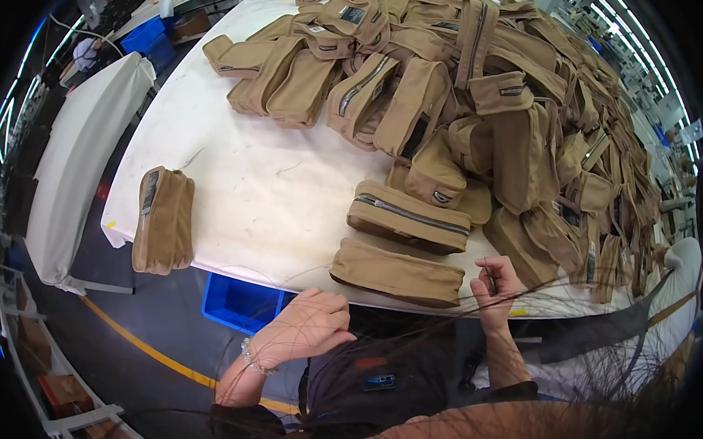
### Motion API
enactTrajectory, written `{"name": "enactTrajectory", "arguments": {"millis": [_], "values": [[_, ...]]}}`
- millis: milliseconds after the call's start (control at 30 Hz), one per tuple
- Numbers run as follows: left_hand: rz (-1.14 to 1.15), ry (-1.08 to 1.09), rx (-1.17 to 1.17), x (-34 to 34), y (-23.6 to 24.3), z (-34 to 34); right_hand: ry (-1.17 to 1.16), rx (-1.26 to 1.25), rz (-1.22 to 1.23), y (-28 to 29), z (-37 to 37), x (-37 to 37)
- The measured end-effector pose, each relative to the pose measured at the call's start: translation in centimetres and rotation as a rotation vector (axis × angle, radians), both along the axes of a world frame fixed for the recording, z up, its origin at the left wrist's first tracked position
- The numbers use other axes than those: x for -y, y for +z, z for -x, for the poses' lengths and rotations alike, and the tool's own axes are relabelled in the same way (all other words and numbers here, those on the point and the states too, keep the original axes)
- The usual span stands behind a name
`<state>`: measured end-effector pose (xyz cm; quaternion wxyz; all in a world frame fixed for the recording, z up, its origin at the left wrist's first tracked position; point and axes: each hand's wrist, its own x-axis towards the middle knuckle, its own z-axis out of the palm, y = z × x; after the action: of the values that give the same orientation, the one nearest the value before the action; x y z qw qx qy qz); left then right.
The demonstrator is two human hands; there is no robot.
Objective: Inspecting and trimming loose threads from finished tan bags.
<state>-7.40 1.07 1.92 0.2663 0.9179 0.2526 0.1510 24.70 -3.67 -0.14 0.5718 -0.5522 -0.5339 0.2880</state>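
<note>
My left hand [305,327], with a beaded bracelet on the wrist, is curled at the table's front edge; whatever its fingers may hold is hidden. My right hand [496,288] is closed around a small dark object [491,282], too small to name, just right of a tan fabric bag [397,274] lying along the edge. Behind that bag lies another [406,217] with a long zipper facing up. A single upright tan bag [162,220] stands apart at the left of the white table [248,192].
A large heap of tan bags [520,134] covers the back and right. A blue bin [233,299] is below the front edge. Left are a covered bench [78,153], more blue bins [144,44] and a distant person [85,54]. A yellow line [145,345] marks the floor.
</note>
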Motion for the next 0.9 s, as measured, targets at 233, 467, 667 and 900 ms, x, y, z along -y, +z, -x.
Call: {"name": "enactTrajectory", "arguments": {"millis": [233, 467, 667, 900], "values": [[-0.182, 0.172, 0.102, -0.3, 1.5, -1.9, -0.061, 0.039, 0.162, -0.3, 0.7, 0.1], [-0.376, 0.309, 0.232, -0.7, -1.1, -4.5, 0.001, 0.075, -0.052, 0.1, 1.5, 1.1], [-0.366, 0.108, 0.453, -0.8, -2.4, -3.6, 0.052, 0.255, -0.024, 0.1, 1.5, 1.8], [-0.329, 0.130, 0.413, 0.4, -3.0, -3.4, -0.069, 0.050, 0.046, 0.3, 1.5, 2.1]]}}
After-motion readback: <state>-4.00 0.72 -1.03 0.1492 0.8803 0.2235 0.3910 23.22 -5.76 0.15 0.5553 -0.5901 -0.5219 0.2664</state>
